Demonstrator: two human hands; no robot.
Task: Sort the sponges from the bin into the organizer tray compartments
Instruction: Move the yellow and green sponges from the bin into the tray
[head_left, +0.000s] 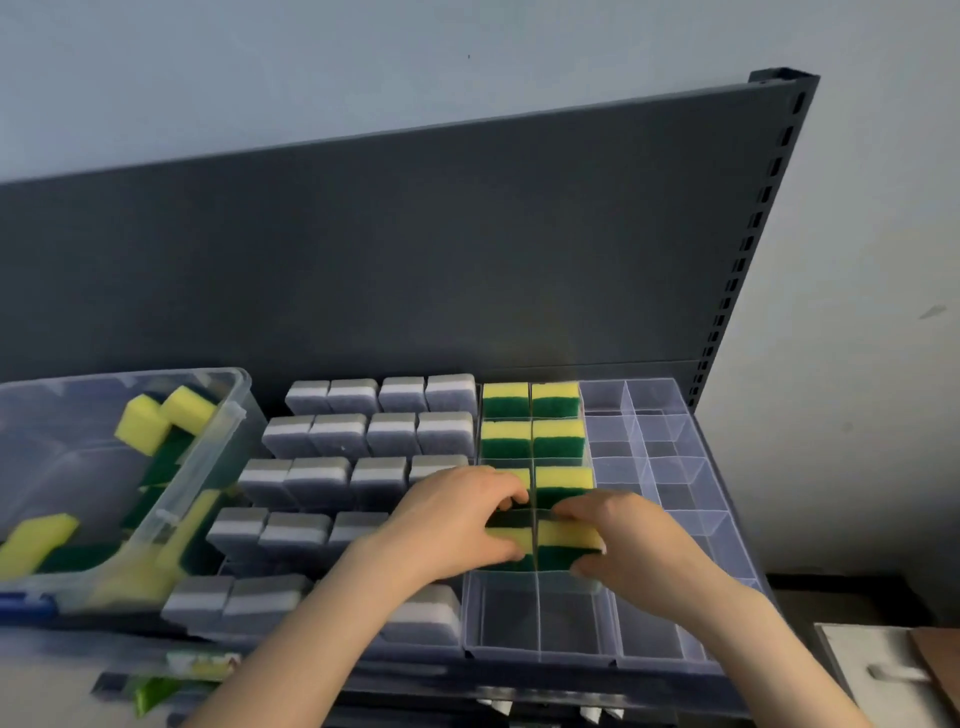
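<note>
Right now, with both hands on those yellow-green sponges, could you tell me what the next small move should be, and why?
Probably press both down until seated, then let go. The left hand grips the left sponge and the right hand the right sponge, side by side in the organizer tray, seemingly not yet settled; the row in front is empty.

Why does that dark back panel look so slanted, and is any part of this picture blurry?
Head view: the wide lens likely bends and slants the dark back panel; light is soft and even, shadows faint; the bottom left corner below the bin is smeared; the left hand and right hand, each gripping a sponge, look slightly soft at the fingers.
</note>
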